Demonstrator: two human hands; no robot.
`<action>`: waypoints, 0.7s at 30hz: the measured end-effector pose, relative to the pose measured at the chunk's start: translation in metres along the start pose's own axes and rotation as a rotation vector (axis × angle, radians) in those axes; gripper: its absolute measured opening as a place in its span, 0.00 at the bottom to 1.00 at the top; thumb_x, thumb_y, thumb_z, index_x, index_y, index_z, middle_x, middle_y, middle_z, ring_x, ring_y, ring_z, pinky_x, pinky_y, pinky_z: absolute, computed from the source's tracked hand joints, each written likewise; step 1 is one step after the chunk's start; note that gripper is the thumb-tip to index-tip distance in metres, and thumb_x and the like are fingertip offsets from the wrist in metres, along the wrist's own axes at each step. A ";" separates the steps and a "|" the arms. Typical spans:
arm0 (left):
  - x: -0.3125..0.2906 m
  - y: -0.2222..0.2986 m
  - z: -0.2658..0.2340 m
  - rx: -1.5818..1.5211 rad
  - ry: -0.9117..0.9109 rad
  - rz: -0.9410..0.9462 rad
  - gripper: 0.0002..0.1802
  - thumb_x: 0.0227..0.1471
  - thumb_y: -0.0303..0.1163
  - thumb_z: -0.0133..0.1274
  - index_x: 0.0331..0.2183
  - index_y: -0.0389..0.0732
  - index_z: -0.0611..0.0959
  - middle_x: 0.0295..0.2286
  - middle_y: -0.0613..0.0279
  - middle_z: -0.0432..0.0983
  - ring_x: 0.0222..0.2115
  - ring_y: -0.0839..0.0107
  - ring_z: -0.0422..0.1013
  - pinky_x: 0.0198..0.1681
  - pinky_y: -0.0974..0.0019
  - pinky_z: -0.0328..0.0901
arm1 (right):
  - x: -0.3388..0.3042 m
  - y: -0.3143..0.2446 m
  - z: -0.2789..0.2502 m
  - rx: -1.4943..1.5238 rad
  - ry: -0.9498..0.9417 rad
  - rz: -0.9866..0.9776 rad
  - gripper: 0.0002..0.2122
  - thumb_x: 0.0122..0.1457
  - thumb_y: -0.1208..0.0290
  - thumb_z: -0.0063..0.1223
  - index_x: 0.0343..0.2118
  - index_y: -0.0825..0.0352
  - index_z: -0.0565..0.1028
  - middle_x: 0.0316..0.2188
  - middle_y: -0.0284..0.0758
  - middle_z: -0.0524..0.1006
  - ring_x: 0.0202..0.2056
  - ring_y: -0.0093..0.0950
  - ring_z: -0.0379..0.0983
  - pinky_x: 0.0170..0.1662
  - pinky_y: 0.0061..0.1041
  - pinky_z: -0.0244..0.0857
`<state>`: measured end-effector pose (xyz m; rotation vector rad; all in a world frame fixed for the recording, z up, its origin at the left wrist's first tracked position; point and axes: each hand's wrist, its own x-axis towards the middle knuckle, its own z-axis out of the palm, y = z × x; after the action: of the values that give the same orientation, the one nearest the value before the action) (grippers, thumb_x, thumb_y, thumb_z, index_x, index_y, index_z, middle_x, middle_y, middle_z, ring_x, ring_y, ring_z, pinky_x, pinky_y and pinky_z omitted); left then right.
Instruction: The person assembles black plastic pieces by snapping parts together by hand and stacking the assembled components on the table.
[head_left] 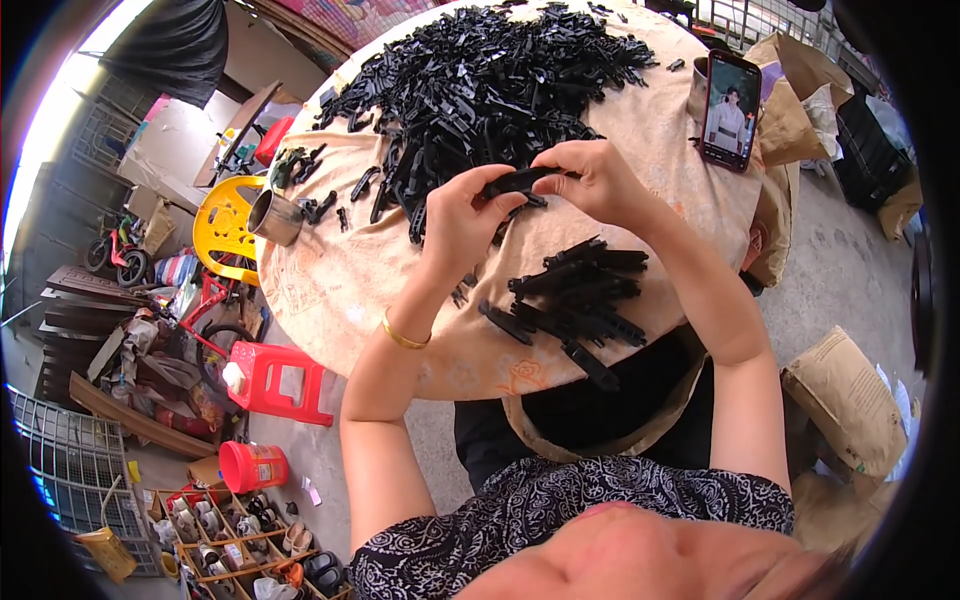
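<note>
Both my hands meet over a round table covered with a beige cloth (330, 290). My left hand (462, 218) and my right hand (590, 178) together grip one long black plastic piece (520, 181) held level between them. A big heap of the same black plastic pieces (470, 85) fills the far half of the table. A smaller stack of black pieces (580, 295) lies nearer to me, below my right wrist. A gold bangle (404, 338) sits on my left wrist.
A smartphone (729, 108) stands propped at the table's right, its screen lit. A metal cup (275, 217) rests at the left edge. On the floor stand a red stool (275, 378), a yellow chair (225, 222), an orange bucket (250, 466), a shoe rack and brown sacks (845, 400).
</note>
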<state>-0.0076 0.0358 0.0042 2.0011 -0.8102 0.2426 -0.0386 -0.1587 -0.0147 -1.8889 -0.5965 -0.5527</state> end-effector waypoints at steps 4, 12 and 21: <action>0.001 -0.004 -0.002 -0.253 -0.154 -0.161 0.13 0.41 0.24 0.60 0.34 0.35 0.80 0.21 0.66 0.75 0.20 0.84 0.65 0.23 0.77 0.61 | 0.006 0.012 -0.013 0.266 -0.172 0.235 0.10 0.53 0.71 0.55 0.37 0.70 0.74 0.31 0.33 0.76 0.31 0.21 0.72 0.34 0.17 0.65; -0.009 0.008 0.009 0.103 -0.439 0.067 0.15 0.38 0.36 0.62 0.28 0.36 0.81 0.26 0.55 0.73 0.30 0.61 0.68 0.35 0.64 0.63 | 0.006 0.026 -0.032 -0.673 -0.180 0.344 0.13 0.46 0.64 0.58 0.35 0.63 0.76 0.31 0.37 0.76 0.31 0.30 0.73 0.35 0.25 0.66; -0.008 -0.024 0.002 0.662 -0.206 0.102 0.14 0.41 0.34 0.58 0.31 0.36 0.79 0.27 0.54 0.74 0.30 0.58 0.68 0.37 0.63 0.63 | 0.001 0.041 -0.012 -0.822 0.104 0.170 0.06 0.46 0.71 0.57 0.28 0.64 0.75 0.27 0.36 0.74 0.31 0.36 0.73 0.34 0.32 0.66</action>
<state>0.0007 0.0461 -0.0171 2.6372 -1.0598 0.4080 -0.0134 -0.1842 -0.0385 -2.6219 -0.1225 -0.8610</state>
